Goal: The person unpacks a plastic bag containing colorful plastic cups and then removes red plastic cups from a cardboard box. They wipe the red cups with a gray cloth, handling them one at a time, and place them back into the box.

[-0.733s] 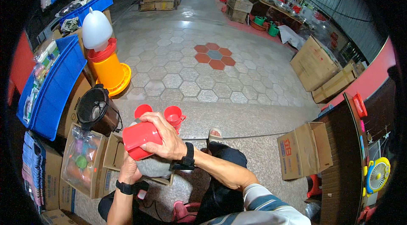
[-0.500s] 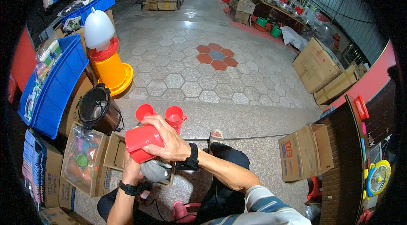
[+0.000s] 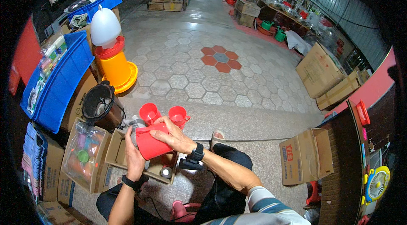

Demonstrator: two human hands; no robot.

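Note:
Both of my hands are at a red plastic mug (image 3: 153, 143), which is tilted in front of me. My right hand (image 3: 177, 139) grips it from the right, fingers over its upper side. On the mug's left, my left hand (image 3: 135, 160) is closed round a bunched grey cloth (image 3: 134, 126) that lies between its fingers and the mug; its fingertips are partly hidden. Just beyond stand two more red mugs, one on the left (image 3: 149, 111) and one on the right (image 3: 179, 117), the right one with its handle showing.
Below my hands is an open cardboard box (image 3: 114, 153) with a small round-ended item (image 3: 165, 172) near it. A box of bagged goods (image 3: 82, 157), a dark bucket (image 3: 101, 104) and a yellow feeder (image 3: 116, 70) stand left. Another carton (image 3: 292, 163) sits right.
The mug has turned and moved slightly right. The grey cloth, below it before, now shows at its upper left. My left hand has come up along the mug's left side.

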